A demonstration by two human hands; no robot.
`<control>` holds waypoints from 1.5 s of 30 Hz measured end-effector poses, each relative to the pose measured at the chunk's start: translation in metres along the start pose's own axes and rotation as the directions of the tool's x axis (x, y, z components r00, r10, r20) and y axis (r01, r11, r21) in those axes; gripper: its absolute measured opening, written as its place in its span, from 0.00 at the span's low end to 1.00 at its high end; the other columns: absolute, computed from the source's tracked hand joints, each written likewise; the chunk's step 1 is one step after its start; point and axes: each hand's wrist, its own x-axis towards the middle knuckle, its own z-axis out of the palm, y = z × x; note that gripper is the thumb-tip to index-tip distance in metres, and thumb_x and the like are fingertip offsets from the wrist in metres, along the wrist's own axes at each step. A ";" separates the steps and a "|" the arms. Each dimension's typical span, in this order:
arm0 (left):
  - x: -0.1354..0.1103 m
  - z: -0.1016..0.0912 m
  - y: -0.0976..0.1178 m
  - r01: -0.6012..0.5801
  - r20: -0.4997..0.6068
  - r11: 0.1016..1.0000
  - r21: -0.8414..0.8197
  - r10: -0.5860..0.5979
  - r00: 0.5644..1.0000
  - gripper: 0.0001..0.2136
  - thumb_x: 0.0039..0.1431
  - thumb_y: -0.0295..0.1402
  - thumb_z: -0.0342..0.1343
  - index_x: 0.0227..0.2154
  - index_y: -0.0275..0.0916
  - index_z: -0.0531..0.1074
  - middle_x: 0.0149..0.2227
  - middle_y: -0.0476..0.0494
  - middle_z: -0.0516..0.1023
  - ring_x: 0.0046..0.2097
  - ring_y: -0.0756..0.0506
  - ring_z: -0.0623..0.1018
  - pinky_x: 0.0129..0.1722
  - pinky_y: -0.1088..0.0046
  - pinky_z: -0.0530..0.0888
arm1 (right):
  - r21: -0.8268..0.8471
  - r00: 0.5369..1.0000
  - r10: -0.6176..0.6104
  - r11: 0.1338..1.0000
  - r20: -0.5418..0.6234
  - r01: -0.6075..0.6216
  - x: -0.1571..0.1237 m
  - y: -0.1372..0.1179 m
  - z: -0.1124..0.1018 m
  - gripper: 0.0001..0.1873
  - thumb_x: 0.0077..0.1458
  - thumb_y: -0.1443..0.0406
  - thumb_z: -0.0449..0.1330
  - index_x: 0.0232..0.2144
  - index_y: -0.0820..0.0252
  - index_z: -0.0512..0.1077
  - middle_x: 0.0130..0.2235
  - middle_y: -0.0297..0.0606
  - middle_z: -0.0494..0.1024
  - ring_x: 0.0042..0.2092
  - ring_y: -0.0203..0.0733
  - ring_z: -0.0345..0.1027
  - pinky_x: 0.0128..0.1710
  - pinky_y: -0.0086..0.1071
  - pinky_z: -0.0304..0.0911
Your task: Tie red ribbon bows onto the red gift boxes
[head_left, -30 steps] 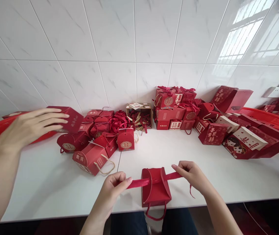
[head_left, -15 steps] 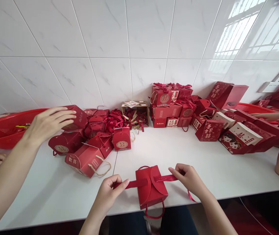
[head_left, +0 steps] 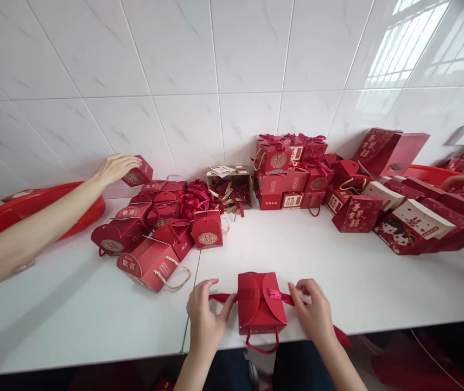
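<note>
A red gift box [head_left: 250, 315] with overlapping curved flaps rests on the white table in front of me. A dark red ribbon [head_left: 287, 298] passes through the flaps and sticks out on both sides. My left hand [head_left: 207, 315] has its fingers around the left length of ribbon, its thumb close against the box's side. On the other side, my right hand [head_left: 311, 309] pinches the right length near the box, with a loose tail hanging behind the wrist. A red rope handle [head_left: 262, 348] hangs over the table's front edge.
Several red boxes [head_left: 146, 266] stand left, beside a ribbon heap [head_left: 196, 200] and an open carton [head_left: 252, 190] of ribbon pieces. Stacked bow-tied boxes [head_left: 283, 182] stand behind; more boxes [head_left: 357, 214] are right. At left, another person's hand [head_left: 115, 167] holds a box over a red basket [head_left: 93, 209].
Both my hands have moved closer to the box's sides along the ribbon. The other person's hand at left has lifted its box up toward the wall. The view has shifted slightly.
</note>
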 end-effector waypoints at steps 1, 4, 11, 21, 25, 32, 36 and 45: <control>-0.004 0.000 0.001 0.007 -0.054 1.000 -0.004 -0.007 0.999 0.14 0.44 0.39 0.66 0.33 0.43 0.73 0.35 0.42 0.75 0.40 0.39 0.73 0.43 0.66 0.66 | 0.010 0.997 0.002 1.000 -0.081 -0.002 -0.001 -0.002 -0.004 0.22 0.54 0.45 0.54 0.23 0.54 0.60 0.27 0.37 0.64 0.31 0.44 0.57 0.33 0.35 0.55; -0.018 -0.006 0.009 0.083 0.099 0.996 0.015 -0.084 0.992 0.07 0.51 0.40 0.60 0.26 0.43 0.72 0.25 0.47 0.72 0.29 0.44 0.70 0.33 0.71 0.65 | 0.074 0.992 0.121 0.990 -0.019 -0.119 -0.009 -0.006 -0.014 0.27 0.56 0.43 0.50 0.18 0.54 0.54 0.21 0.31 0.56 0.25 0.39 0.51 0.27 0.33 0.50; -0.024 -0.016 0.032 0.134 0.459 0.990 0.052 -0.143 0.877 0.08 0.56 0.40 0.56 0.32 0.47 0.80 0.21 0.46 0.75 0.26 0.42 0.71 0.33 0.70 0.65 | 0.166 0.777 0.202 0.916 0.597 -0.366 -0.030 -0.024 -0.015 0.29 0.59 0.43 0.46 0.20 0.58 0.61 0.15 0.27 0.55 0.20 0.33 0.49 0.22 0.30 0.46; -0.024 0.010 0.032 0.636 0.490 0.466 -0.615 -0.407 0.771 0.22 0.56 0.43 0.58 0.54 0.51 0.67 0.55 0.44 0.72 0.57 0.41 0.70 0.50 0.66 0.71 | 0.612 0.714 0.344 0.368 0.609 -0.700 -0.035 -0.028 0.000 0.32 0.52 0.52 0.63 0.56 0.52 0.61 0.19 0.21 0.60 0.17 0.26 0.40 0.17 0.24 0.36; -0.013 0.010 0.035 0.654 0.564 0.112 -0.748 -0.413 0.715 0.18 0.54 0.35 0.61 0.49 0.48 0.71 0.51 0.46 0.75 0.48 0.46 0.76 0.46 0.70 0.75 | 0.752 0.710 0.323 -0.004 0.625 -0.660 -0.032 -0.027 0.004 0.23 0.48 0.65 0.67 0.47 0.49 0.70 0.29 0.28 0.69 0.19 0.25 0.45 0.17 0.22 0.45; -0.007 0.009 0.028 0.611 0.530 -0.064 -0.789 -0.575 0.623 0.14 0.49 0.26 0.63 0.41 0.42 0.76 0.25 0.53 0.73 0.28 0.53 0.75 0.30 0.78 0.75 | 0.795 0.745 0.280 -0.173 0.605 -0.581 -0.024 -0.026 -0.003 0.08 0.49 0.67 0.66 0.34 0.53 0.74 0.35 0.33 0.73 0.24 0.29 0.55 0.21 0.24 0.59; -0.005 0.007 0.029 0.559 0.407 0.015 -0.829 -0.669 0.622 0.09 0.42 0.29 0.69 0.25 0.39 0.73 0.24 0.53 0.75 0.27 0.52 0.75 0.29 0.76 0.75 | 0.832 0.768 0.338 -0.100 0.544 -0.546 -0.022 -0.022 -0.006 0.08 0.47 0.65 0.68 0.31 0.55 0.74 0.31 0.31 0.71 0.23 0.27 0.55 0.21 0.23 0.60; 0.014 -0.014 0.035 0.379 0.034 0.441 -0.814 -0.614 0.789 0.18 0.38 0.45 0.70 0.24 0.37 0.72 0.24 0.50 0.75 0.30 0.47 0.76 0.33 0.69 0.75 | 0.815 0.921 0.389 0.530 0.012 -0.234 -0.010 -0.025 -0.023 0.13 0.49 0.57 0.68 0.30 0.59 0.73 0.26 0.31 0.72 0.25 0.30 0.62 0.25 0.25 0.59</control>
